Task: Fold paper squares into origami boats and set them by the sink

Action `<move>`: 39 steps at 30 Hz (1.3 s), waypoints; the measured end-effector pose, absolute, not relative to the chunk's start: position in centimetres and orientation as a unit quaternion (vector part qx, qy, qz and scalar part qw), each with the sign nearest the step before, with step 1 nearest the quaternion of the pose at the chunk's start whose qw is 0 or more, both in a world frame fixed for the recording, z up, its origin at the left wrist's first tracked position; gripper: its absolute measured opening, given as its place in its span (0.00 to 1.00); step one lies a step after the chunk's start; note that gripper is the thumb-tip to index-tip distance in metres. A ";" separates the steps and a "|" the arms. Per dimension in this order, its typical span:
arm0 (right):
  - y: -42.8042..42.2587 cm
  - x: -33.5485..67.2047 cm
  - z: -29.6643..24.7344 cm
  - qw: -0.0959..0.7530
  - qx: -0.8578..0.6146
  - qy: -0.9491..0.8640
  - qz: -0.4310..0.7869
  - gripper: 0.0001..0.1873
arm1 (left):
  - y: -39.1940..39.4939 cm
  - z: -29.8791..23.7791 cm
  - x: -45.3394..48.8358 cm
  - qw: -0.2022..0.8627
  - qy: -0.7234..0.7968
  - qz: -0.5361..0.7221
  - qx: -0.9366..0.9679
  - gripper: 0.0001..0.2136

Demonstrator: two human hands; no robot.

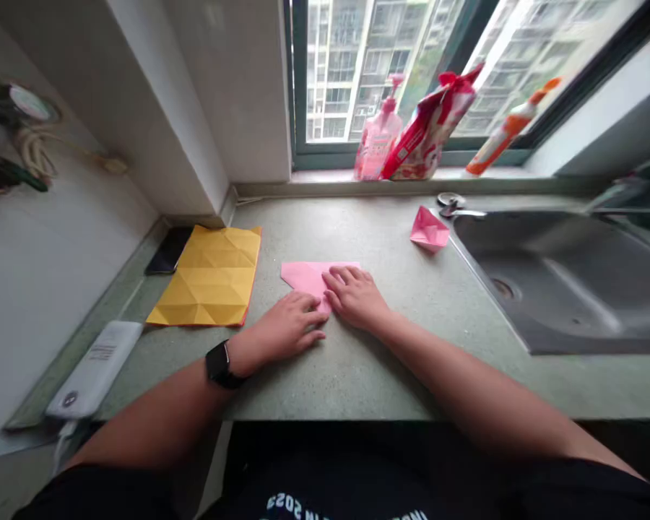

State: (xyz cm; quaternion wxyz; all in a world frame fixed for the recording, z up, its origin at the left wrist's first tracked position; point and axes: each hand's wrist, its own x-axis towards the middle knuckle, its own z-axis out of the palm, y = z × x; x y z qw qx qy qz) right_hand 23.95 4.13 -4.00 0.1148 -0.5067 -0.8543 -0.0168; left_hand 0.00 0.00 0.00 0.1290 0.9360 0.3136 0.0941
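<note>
Left hand (pixel 287 328) and right hand (pixel 356 296) are laid open and palms down, neither closed around anything, on a pink paper sheet (pixel 306 278) at the middle of a speckled green tabletop (pixel 357 375). The sheet is pressed flat, its near part covered by the hands, with the right hand's fingers across it and the left hand's fingertips at its near edge. A black smartwatch (pixel 222 364) is worn on the left wrist. Near the front edge, at left, a white plastic device (pixel 94 368) is placed by the wall. Beyond the left hand, a yellow paper sheet (pixel 209 278) marked with a pattern of creases is laid flat, a dark smartphone (pixel 169 250) just beside its far corner. A folded pink paper piece (pixel 429 230) is set farther back, next to the rim of a stainless steel sink (pixel 552 282) on the right. A faucet base (pixel 449 204) is mounted behind the sink. Along the windowsill are lined a pink pump bottle (pixel 379 133), a red printed bag (pixel 427 126) tilted against the glass, and an orange-capped bottle (pixel 506 126) leaning the same way. An apartment tower (pixel 341 65) is seen through the window (pixel 325 148).
</note>
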 end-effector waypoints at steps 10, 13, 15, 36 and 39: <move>5.6 28.2 -3.7 0.208 -0.497 -0.842 0.010 0.17 | 0.9 -0.5 -0.2 0.126 0.301 0.145 0.934 0.08; 5.4 28.2 -3.3 0.202 -0.487 -0.850 0.011 0.13 | 0.9 -0.3 -0.1 0.099 0.327 0.148 0.928 0.07; 5.2 28.0 -3.1 0.188 -0.481 -0.856 0.014 0.12 | 0.9 -0.2 -0.2 0.074 0.350 0.145 0.922 0.07; 1.7 25.8 -1.1 0.203 -0.197 -0.936 0.210 0.16 | 1.6 -1.1 -0.3 -0.024 0.496 0.078 0.864 0.19; 2.6 26.5 -1.7 0.252 -0.235 -0.925 0.160 0.22 | 1.6 -1.1 -0.1 -0.008 0.483 0.082 0.872 0.20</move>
